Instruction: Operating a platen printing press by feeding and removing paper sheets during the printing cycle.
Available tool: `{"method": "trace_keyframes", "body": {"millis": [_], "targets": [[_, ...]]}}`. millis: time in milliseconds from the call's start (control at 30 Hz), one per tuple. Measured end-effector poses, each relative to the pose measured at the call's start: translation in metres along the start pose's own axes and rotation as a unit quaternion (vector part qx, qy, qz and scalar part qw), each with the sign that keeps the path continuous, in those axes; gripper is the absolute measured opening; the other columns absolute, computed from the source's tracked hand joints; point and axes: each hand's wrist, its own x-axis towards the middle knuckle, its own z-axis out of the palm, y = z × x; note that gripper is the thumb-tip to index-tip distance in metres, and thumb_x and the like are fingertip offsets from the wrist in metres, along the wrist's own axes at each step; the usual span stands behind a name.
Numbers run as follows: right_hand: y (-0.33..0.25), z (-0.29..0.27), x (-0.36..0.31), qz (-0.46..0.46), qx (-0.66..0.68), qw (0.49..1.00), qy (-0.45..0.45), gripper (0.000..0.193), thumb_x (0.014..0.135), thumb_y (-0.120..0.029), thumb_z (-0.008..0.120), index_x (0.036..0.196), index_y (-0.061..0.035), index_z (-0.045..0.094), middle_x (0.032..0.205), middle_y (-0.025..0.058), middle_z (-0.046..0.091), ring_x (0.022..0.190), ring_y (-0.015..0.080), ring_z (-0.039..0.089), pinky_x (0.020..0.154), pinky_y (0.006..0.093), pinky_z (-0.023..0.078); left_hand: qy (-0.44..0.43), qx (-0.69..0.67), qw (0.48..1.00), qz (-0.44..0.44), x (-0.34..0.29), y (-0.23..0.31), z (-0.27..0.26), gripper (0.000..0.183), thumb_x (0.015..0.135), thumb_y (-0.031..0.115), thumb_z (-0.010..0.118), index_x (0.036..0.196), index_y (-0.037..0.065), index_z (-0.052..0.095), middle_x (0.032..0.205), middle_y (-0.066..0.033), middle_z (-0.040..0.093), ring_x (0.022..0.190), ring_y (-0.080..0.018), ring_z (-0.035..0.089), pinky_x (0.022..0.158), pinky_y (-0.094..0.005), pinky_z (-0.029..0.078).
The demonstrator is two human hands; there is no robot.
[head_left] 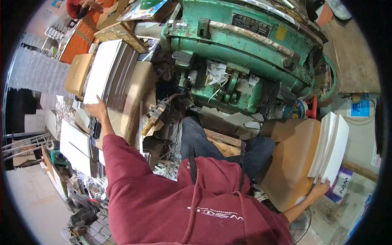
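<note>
My left hand (97,109) is at the near corner of a tall stack of white paper (104,67), its fingers closed on the edge of the sheets. That stack leans on a brown paper-wrapped block (136,87). Out to the right, my right hand (319,188) grips the near end of another stack of white paper (332,147). This one rests against a tan, padded-looking block (292,159). Some fingers of both hands are hidden by the paper.
Ahead stands a large green machine (241,45) with paper scraps (216,73) on its lower part. Further white sheets (75,141) are stacked at my left, above shredded offcuts (167,167). A brass-coloured fitting (152,122) sits between my legs and the wrapped block. Another person's hand (93,5) shows far left.
</note>
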Motion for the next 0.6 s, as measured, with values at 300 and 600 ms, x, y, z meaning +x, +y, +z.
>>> {"method": "trace_keyframes", "body": {"millis": [300, 600], "targets": [[0.039, -0.030, 0.047, 0.142, 0.195, 0.942, -0.234, 0.057, 0.084, -0.041, 0.082, 0.116, 0.0040, 0.069, 0.103, 0.0106, 0.072, 0.091, 0.0216, 0.066, 0.080, 0.0331, 0.052, -0.114, -0.211, 0.958, -0.157, 0.012, -0.004, -0.001, 0.086, 0.096, 0.040, 0.065, 0.148, -0.018, 0.030, 0.145, -0.0374, 0.044, 0.137, -0.0463, 0.043, 0.117, -0.0516, 0.032], [0.049, -0.044, 0.059, 0.194, 0.301, 0.874, -0.328, 0.044, 0.085, -0.034, 0.083, 0.117, -0.0061, 0.070, 0.090, 0.0007, 0.061, 0.074, 0.0087, 0.059, 0.057, 0.0247, 0.047, -0.008, -0.348, 0.910, 0.226, -0.062, 0.167, -0.113, 0.073, 0.099, 0.028, 0.063, 0.150, -0.013, 0.032, 0.154, -0.0325, 0.037, 0.146, -0.0426, 0.034, 0.123, -0.0449, 0.024]]}}
